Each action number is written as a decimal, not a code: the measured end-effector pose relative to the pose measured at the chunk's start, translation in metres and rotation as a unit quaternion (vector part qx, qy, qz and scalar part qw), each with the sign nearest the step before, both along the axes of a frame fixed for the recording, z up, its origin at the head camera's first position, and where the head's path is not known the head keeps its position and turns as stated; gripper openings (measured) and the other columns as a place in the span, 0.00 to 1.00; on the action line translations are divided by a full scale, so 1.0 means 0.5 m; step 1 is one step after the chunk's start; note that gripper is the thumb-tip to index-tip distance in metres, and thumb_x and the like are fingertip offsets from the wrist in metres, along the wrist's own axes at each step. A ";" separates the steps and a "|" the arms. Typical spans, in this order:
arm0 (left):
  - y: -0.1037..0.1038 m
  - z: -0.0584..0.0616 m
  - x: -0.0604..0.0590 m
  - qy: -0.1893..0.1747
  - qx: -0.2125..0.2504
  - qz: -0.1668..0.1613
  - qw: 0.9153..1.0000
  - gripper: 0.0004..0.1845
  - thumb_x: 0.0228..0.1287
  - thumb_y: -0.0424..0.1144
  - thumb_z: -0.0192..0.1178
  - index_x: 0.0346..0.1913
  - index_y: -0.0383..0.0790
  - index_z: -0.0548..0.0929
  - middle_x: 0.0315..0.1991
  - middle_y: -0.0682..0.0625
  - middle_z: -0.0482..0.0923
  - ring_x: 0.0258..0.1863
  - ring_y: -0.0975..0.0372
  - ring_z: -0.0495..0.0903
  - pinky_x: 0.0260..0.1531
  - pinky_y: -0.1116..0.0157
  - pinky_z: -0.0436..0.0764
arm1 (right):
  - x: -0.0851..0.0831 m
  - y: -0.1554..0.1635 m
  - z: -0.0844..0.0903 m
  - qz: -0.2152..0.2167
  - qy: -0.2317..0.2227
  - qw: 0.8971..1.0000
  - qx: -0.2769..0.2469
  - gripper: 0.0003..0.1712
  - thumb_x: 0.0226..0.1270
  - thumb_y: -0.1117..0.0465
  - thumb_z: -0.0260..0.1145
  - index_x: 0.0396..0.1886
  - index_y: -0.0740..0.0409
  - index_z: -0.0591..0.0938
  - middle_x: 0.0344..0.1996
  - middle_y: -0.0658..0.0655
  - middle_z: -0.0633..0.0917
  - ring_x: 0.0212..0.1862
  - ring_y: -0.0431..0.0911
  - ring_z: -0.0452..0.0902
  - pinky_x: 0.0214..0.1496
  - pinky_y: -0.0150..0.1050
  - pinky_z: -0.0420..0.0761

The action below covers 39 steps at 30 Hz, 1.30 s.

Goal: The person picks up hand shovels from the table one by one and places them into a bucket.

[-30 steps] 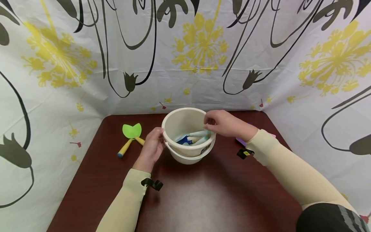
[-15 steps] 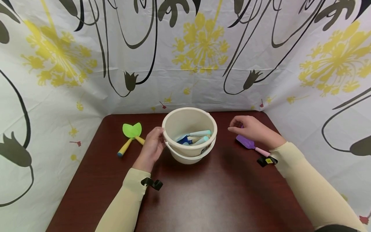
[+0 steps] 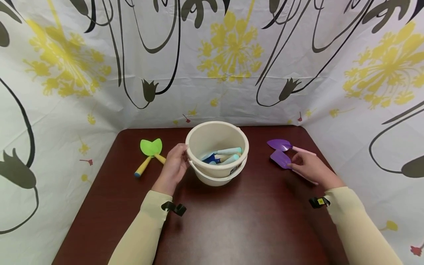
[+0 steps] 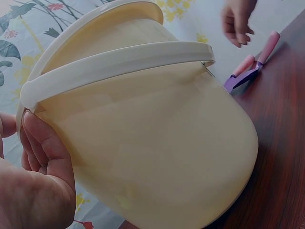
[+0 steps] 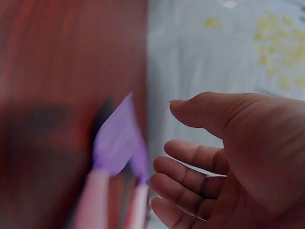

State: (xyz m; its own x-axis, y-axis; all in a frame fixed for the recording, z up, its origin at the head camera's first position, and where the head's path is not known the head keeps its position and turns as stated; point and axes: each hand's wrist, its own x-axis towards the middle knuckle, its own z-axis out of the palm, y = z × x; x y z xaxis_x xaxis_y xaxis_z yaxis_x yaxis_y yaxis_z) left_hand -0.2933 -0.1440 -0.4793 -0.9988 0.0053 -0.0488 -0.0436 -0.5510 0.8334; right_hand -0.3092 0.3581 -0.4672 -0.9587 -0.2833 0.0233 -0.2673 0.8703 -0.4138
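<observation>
A cream bucket with its handle folded down stands mid-table, filled with several blue toy tools. My left hand holds its left side just under the rim; the left wrist view shows the fingers curled against the bucket wall. Two purple toy spades with pink handles lie to its right. My right hand hovers over those handles. The blurred right wrist view shows that hand relaxed, holding nothing, beside the purple spades.
Green toy tools with yellow handles lie left of the bucket. The dark brown table is enclosed at the back and both sides by a flower-printed curtain.
My right hand left the bucket's rim, swung right and came down over the purple spades. The left hand and bucket stayed put.
</observation>
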 end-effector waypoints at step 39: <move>0.002 0.001 0.000 -0.001 -0.002 -0.002 1.000 0.07 0.82 0.35 0.54 0.47 0.33 0.77 0.36 0.50 0.75 0.32 0.61 0.73 0.34 0.69 0.75 | 0.035 0.114 -0.125 -0.056 0.001 0.998 0.016 0.25 0.72 0.56 0.79 0.55 0.74 0.85 0.43 0.67 0.89 0.42 0.59 0.82 0.48 0.61 0.83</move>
State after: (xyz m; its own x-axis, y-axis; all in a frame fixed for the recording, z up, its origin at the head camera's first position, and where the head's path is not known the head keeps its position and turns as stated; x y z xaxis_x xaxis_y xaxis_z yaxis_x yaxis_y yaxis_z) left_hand -0.2934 -0.1428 -0.4786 -0.9987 0.0093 -0.0501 -0.0470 -0.5479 0.8352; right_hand -0.2915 0.4151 -0.5299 -0.9844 -0.1751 0.0178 -0.1684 0.9077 -0.3844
